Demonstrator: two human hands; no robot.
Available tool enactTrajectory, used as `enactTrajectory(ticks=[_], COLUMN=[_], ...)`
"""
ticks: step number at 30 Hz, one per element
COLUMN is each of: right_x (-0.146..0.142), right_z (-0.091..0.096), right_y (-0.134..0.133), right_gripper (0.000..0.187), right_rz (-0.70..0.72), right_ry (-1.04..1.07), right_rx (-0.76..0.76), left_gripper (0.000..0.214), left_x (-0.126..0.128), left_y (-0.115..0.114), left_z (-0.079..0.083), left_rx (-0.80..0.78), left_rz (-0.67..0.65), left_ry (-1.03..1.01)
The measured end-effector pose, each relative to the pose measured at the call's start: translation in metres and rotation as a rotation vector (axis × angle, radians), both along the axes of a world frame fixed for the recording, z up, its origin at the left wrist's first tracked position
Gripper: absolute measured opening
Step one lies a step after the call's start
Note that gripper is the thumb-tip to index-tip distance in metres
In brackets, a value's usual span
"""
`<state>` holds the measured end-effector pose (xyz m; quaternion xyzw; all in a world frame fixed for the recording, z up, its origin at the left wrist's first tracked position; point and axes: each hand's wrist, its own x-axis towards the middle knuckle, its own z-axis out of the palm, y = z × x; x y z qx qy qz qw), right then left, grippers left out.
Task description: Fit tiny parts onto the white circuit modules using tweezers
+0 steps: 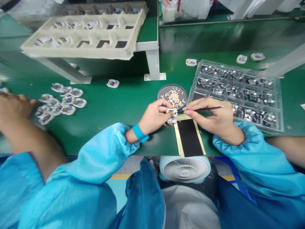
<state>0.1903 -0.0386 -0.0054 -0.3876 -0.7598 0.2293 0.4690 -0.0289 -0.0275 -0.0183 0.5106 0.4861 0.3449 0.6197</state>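
Observation:
My left hand (154, 117) pinches a small white-framed part (172, 115) with a dark middle, held above the front of the bench. In my right hand (209, 116) is a pair of thin dark tweezers (212, 108), gripped between thumb and fingers, its tip at the right side of the white-framed part. Whether the tip holds anything is too small to tell. Just behind my hands lies a round dark dish (160, 92) with many tiny beige pieces (175, 97). Below the part is a black mat (190, 136) edged with yellow tape.
To the right lies a clear compartment tray (269, 125) of small metallic parts. White-framed units (56, 109) cluster at left; several others are scattered behind. A beige divided tray (81, 53) sits on a raised shelf (152, 60). A co-worker's hand (16, 105) rests at far left.

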Motion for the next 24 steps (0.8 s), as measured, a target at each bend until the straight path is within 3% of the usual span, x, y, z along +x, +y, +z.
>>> enactTrajectory(ticks=[13, 24], right_x=[0.001, 0.0014], right_z=[0.0047, 0.0039], right_y=[0.0006, -0.0008], right_gripper=[0.013, 0.014], right_rz=[-0.032, -0.12], right_ry=[0.188, 0.144], right_rx=[0.058, 0.031], left_gripper=[0.032, 0.038], left_x=[-0.0023, -0.0039], left_y=[-0.0033, -0.0024], left_z=[0.0076, 0.0063], left_rx=[0.143, 0.235], left_rz=[0.047, 0.093], left_ry=[-0.097, -0.084])
